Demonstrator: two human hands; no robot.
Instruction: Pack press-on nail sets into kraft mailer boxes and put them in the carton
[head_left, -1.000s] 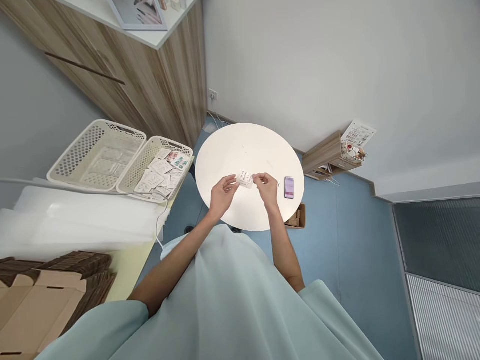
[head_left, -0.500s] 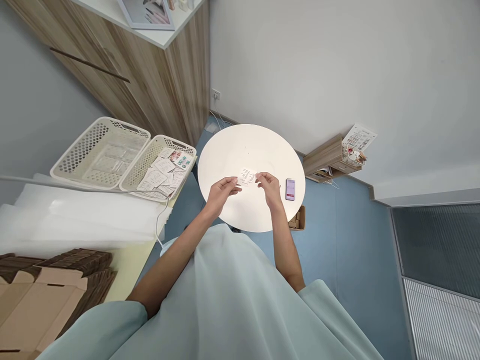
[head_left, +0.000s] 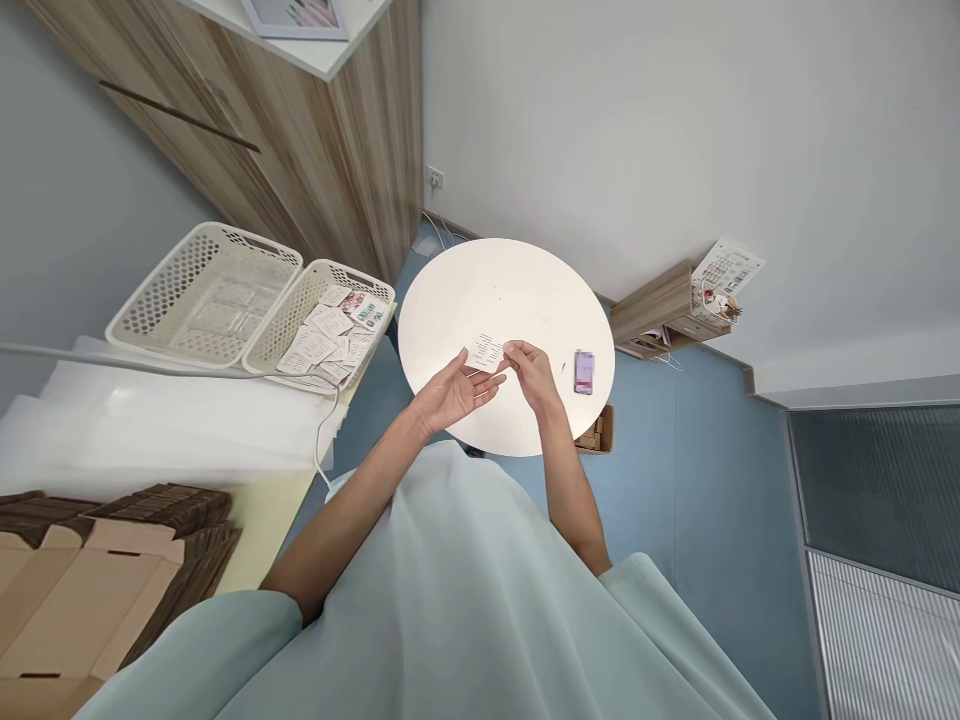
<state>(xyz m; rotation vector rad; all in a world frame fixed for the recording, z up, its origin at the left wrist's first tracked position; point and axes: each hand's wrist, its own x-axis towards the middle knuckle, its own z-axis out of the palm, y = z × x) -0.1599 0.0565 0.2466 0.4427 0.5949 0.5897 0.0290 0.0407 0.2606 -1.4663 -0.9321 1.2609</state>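
Observation:
A small white card (head_left: 485,351) with lines of print is held above the round white table (head_left: 480,280). My right hand (head_left: 533,374) pinches the card by its right edge. Just below and left of the card, my left hand (head_left: 453,393) is turned palm up with its fingers spread. Its fingertips lie close under the card; whether they touch it I cannot tell. To the right on the table lies a phone (head_left: 584,371) with its screen lit.
At left, a white basket (head_left: 259,340) holds many printed cards, beside another basket (head_left: 135,305) with clear plastic pieces. White foam sheets (head_left: 172,420) and flattened cardboard boxes (head_left: 90,600) lie nearer me. A cable (head_left: 187,371) crosses them. A small wooden shelf (head_left: 652,310) stands right of the table.
My left hand has let go of the card's left side and opened, palm up. My right hand still holds the card, now slightly further left.

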